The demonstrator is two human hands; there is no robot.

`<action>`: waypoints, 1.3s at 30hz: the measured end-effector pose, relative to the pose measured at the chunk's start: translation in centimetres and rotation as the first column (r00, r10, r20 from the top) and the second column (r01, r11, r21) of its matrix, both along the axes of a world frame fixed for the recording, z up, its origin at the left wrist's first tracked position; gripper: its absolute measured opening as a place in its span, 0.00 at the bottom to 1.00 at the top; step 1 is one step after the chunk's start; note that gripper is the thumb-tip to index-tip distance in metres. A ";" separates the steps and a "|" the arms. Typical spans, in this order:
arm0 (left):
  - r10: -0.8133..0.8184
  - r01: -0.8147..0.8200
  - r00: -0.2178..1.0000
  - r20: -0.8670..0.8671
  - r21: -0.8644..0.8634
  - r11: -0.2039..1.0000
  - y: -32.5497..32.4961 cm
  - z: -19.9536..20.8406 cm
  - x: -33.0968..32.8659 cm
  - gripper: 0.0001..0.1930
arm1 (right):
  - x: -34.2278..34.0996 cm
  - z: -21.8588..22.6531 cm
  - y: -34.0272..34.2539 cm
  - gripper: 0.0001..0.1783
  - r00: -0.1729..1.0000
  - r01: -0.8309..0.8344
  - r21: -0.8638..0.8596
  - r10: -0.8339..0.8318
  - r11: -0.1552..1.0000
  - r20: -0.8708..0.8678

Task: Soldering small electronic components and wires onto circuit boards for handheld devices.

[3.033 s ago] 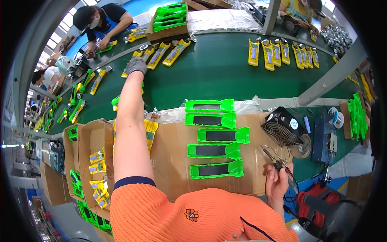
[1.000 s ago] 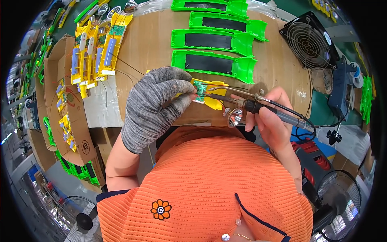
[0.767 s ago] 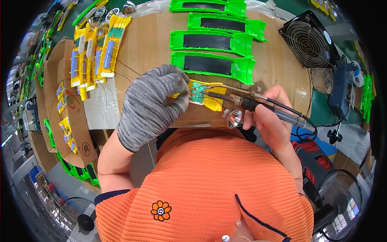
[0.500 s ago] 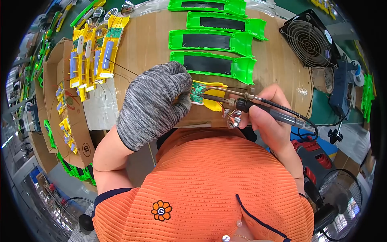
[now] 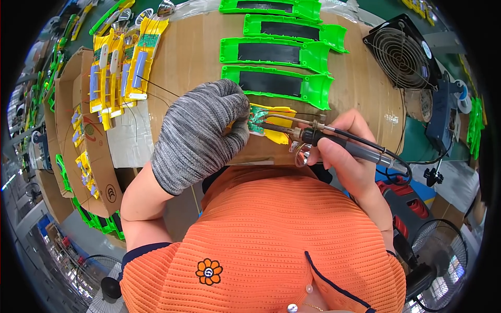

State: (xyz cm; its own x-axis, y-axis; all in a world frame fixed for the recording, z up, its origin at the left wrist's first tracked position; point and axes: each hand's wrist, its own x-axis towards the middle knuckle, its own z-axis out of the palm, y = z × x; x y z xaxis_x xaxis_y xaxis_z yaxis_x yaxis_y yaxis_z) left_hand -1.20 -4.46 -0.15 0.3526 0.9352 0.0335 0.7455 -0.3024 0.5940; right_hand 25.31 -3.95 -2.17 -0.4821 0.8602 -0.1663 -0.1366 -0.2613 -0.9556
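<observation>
We see streaky grey and black on the gloved left hand (image 5: pixel 201 138), a green circuit board (image 5: pixel 255 122) and a bright yellow casing (image 5: pixel 277 136). The soldering iron (image 5: pixel 360 149) is grey with black. On tan cardboard (image 5: pixel 193 57) over the dark green worktop (image 5: pixel 416 130), we find neon-green shells (image 5: pixel 317 88) with black panels (image 5: pixel 271 83) from the far edge inward, and yellow casings (image 5: pixel 148 57) with lilac-blue cells (image 5: pixel 139 69) by the left edge. We note an orange top (image 5: pixel 271 224), navy-trimmed, its orange flower (image 5: pixel 209 272) outlined in black.

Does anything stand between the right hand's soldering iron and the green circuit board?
Nothing visible does: the soldering iron in the right hand extends over the green circuit board from the right; the gloved left hand sits at the board's left edge.
</observation>
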 end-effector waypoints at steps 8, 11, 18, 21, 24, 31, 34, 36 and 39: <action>0.006 -0.006 1.000 0.006 0.000 1.000 -0.1 0.0 0.1 0.08 | -0.2 0.4 -0.1 0.08 1.000 0.019 0.001 -0.019 1.000 -0.002; 0.008 -0.008 1.000 0.009 -0.017 1.000 0.0 0.1 0.1 0.08 | -0.2 0.5 0.0 0.08 1.000 0.016 -0.013 -0.016 1.000 0.010; 0.002 0.000 0.999 0.034 -0.041 0.999 0.1 0.3 0.1 0.07 | -0.2 0.4 0.1 0.08 1.000 0.017 -0.026 -0.017 1.000 0.002; 0.007 -0.005 0.999 0.035 -0.057 0.998 0.2 0.3 0.1 0.07 | -0.2 0.4 -0.1 0.08 1.000 0.028 -0.035 -0.028 0.999 0.007; -0.006 0.008 0.999 0.044 -0.043 0.999 0.2 0.3 0.1 0.07 | 0.4 0.4 -0.3 0.08 0.998 0.054 -0.043 -0.052 0.998 0.040; -0.010 0.010 1.000 0.012 -0.014 1.000 0.2 0.4 0.1 0.07 | 2.4 0.3 0.0 0.11 0.957 0.265 0.055 -0.256 0.963 -0.135; -0.023 0.023 1.000 0.015 -0.041 0.999 0.1 0.4 0.0 0.07 | 3.2 0.2 0.2 0.10 0.936 0.337 0.052 -0.329 0.940 -0.120; -0.023 0.022 0.999 -0.032 -0.033 0.999 0.1 0.3 0.0 0.07 | 3.6 0.3 0.4 0.09 0.932 0.354 0.048 -0.348 0.934 -0.101; -0.062 0.063 0.997 -0.035 0.009 0.998 0.2 0.2 0.0 0.08 | 3.8 0.1 0.7 0.09 0.913 0.390 0.050 -0.379 0.920 -0.148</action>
State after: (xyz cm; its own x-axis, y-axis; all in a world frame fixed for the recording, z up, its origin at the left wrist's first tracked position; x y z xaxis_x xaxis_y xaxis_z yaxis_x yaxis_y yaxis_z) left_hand -1.16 -4.28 0.04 0.4116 0.9109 0.0296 0.7451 -0.3551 0.5645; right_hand 29.14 -3.30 -2.06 -0.1247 0.9909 -0.0504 -0.3385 -0.0902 -0.9366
